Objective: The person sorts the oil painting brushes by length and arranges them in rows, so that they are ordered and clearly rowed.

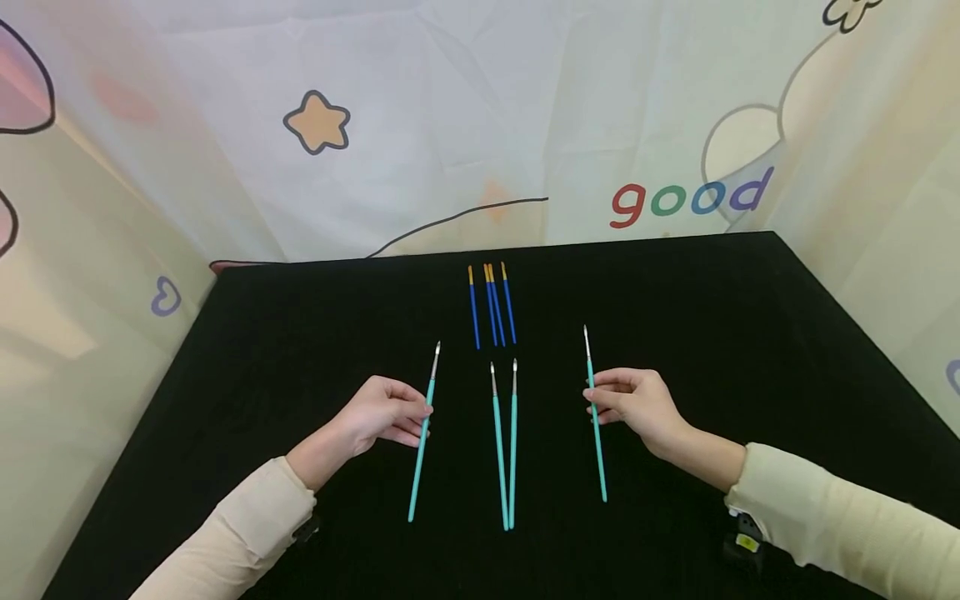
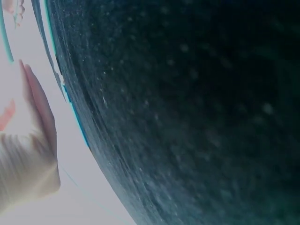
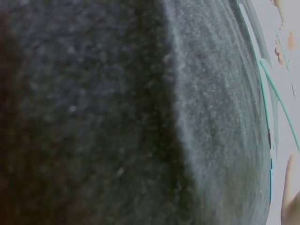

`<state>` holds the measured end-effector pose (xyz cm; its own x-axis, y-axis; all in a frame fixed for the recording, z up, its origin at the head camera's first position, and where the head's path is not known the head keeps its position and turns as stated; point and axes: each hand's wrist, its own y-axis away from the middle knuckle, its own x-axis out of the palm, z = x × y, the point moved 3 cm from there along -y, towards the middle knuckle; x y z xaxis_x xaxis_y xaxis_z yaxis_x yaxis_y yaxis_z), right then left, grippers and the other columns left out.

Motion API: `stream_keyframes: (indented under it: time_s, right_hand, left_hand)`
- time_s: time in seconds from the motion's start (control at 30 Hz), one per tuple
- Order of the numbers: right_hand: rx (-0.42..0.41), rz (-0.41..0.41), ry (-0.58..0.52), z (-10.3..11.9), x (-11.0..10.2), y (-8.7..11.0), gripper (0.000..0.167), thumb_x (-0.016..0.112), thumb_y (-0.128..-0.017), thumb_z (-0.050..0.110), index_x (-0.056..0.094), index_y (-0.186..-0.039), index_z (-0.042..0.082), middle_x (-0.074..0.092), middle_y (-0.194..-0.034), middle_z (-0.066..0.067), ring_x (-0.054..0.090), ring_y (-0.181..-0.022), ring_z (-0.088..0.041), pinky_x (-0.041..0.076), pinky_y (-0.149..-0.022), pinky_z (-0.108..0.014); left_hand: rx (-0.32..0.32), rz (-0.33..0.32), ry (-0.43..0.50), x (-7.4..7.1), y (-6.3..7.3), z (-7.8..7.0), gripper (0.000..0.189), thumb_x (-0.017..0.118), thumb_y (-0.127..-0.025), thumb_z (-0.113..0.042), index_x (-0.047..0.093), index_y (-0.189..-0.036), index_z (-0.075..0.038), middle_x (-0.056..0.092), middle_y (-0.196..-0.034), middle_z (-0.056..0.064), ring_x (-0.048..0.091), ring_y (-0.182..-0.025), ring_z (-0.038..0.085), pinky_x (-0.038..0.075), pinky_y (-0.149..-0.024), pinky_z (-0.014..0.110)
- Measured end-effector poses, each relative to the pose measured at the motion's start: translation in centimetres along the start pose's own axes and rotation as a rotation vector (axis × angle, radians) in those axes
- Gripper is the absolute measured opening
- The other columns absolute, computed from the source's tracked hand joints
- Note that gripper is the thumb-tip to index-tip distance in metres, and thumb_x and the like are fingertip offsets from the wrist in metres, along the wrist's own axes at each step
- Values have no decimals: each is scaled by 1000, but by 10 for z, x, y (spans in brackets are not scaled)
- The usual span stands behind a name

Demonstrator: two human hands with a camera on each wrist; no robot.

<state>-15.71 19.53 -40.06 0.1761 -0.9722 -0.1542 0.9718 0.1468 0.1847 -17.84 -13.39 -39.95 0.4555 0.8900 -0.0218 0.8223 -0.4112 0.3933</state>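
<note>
My left hand (image 1: 387, 412) pinches a turquoise-handled paintbrush (image 1: 422, 450) by the middle of its handle, bristles pointing away from me. On the other side, my right hand (image 1: 633, 404) pinches a second turquoise paintbrush (image 1: 597, 433) in the same way. Between the hands, two more turquoise paintbrushes (image 1: 499, 458) lie on the black cloth, their handle ends together and their tips apart. In the left wrist view the left hand (image 2: 33, 140) shows at the left edge. Only a little of the right hand (image 3: 291, 197) enters the right wrist view.
Several short blue paintbrushes (image 1: 475, 312) with orange tips lie farther back on the black-covered table (image 1: 300, 333). A printed curtain (image 1: 465, 125) with a star and the word "good" hangs behind the table and along both sides.
</note>
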Motion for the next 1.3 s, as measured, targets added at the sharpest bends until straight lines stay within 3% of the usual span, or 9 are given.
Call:
stream_keyframes:
  time_s: [0.43, 1.3]
  right_hand:
    - [17, 25, -29, 1, 12, -5, 33, 60, -86, 6, 52, -110, -16, 65, -89, -15, 65, -73, -17, 55, -65, -28]
    - [47, 88, -22, -4, 39, -16, 31, 60, -86, 4, 53, -110, -13, 65, -90, -17, 65, -71, -19, 56, -65, -30]
  left_hand:
    - [18, 23, -3, 15, -8, 0, 17, 60, -85, -2, 59, -95, 12, 65, -74, 13, 65, -63, 16, 56, -64, 35]
    - [-44, 31, 10, 39, -19, 1, 11, 57, -87, 0, 57, -95, 7, 62, -71, 9, 62, -60, 15, 56, -63, 35]
